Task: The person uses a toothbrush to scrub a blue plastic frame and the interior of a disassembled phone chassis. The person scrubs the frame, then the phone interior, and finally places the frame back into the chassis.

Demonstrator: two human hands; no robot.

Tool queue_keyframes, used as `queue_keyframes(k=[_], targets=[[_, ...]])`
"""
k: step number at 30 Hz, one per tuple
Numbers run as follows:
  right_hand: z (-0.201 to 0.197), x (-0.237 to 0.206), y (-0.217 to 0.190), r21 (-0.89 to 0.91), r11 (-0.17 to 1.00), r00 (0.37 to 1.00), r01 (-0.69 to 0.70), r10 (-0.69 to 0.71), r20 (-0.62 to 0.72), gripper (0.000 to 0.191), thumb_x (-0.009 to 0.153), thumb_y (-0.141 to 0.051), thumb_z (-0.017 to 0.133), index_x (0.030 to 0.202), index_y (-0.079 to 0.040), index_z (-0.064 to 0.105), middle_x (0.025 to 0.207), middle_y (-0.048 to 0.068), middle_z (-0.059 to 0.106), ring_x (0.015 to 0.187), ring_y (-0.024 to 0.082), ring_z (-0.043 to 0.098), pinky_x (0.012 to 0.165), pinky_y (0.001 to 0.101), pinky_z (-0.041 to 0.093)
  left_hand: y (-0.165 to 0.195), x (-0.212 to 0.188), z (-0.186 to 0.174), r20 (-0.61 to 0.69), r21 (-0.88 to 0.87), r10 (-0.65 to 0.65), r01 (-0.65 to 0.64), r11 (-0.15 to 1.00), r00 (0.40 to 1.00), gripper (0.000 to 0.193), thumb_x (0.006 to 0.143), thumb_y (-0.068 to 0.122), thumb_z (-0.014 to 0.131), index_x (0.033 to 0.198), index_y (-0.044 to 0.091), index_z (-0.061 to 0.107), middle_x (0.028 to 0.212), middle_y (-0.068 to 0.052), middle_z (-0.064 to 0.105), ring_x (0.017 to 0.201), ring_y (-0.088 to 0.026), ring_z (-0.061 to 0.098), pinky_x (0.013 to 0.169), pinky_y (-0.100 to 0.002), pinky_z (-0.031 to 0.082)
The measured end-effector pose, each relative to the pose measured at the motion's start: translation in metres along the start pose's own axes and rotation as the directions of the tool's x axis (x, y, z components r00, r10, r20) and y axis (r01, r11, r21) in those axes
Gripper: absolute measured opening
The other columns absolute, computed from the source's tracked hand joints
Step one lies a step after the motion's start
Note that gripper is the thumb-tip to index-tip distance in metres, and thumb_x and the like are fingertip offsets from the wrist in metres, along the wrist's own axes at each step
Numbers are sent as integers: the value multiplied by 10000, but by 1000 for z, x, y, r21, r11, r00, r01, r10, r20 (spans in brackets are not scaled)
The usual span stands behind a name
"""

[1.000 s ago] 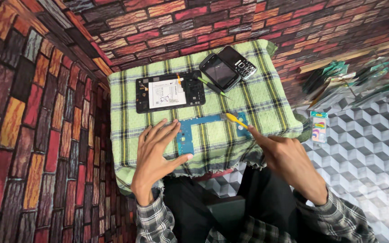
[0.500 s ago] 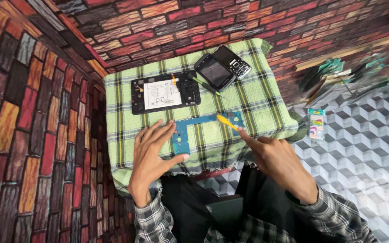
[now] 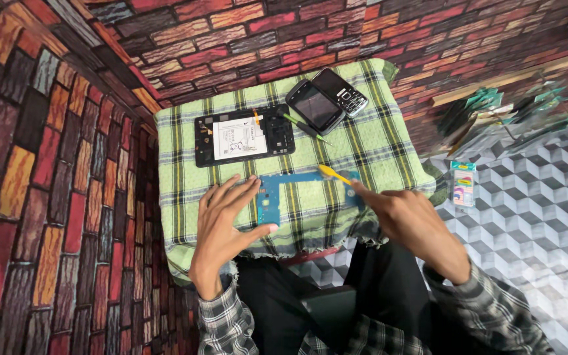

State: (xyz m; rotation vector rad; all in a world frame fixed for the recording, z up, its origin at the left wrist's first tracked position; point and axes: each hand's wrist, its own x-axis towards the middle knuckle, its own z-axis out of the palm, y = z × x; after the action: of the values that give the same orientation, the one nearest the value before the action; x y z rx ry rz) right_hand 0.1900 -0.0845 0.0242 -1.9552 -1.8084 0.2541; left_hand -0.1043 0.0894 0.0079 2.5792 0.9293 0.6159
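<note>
Head view looks down on a blue frame-shaped part (image 3: 277, 197), apparently a thin inner frame or board from a tablet, lying flat near the front edge of a small surface (image 3: 389, 148) draped in a green checked cloth. The left hand (image 3: 228, 227) rests on the part's left end with fingers spread, thumb tucked against its lower edge, pinning it down. The right hand (image 3: 405, 220) is closed in a pinch on a yellow-handled tool (image 3: 334, 173), whose tip lies over the part's right arm; exactly where it touches cannot be made out.

Judging from this, the step in hand is working on the blue part with the tool, prying or loosening something, while the other hand steadies it. The next move calls for light, controlled pressure at the tip and a firm hold on the left, since the part looks thin and could flex or slide on the cloth.

Farther back lie an opened tablet body (image 3: 244, 135) with its white battery showing, a green-handled screwdriver (image 3: 305, 128), and two dark phones (image 3: 327, 100) side by side. Brick-patterned walls surround the surface.
</note>
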Motion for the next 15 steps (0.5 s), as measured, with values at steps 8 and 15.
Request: queue_keyframes(k=[8, 15], targets=[[-10, -15, 5, 91, 996, 996, -17, 24, -81, 585, 817, 31, 669, 1371, -156, 653, 802, 175, 722, 660, 366, 684, 593, 468, 497, -1, -1, 0, 14, 15, 10, -10, 1000, 1000, 773, 658, 557, 872, 1312, 173, 717, 1441, -54, 623, 1427, -278, 450, 1182, -497, 242], [-15, -40, 15, 144, 989, 985, -33, 57, -164, 613, 836, 40, 678, 1415, -147, 608, 761, 152, 682, 599, 325, 648, 556, 434, 487, 5, -2, 4, -51, 30, -21, 22, 999, 999, 794, 638, 597, 864, 1292, 167, 726, 1425, -38, 637, 1413, -260, 479, 1196, -498, 264]])
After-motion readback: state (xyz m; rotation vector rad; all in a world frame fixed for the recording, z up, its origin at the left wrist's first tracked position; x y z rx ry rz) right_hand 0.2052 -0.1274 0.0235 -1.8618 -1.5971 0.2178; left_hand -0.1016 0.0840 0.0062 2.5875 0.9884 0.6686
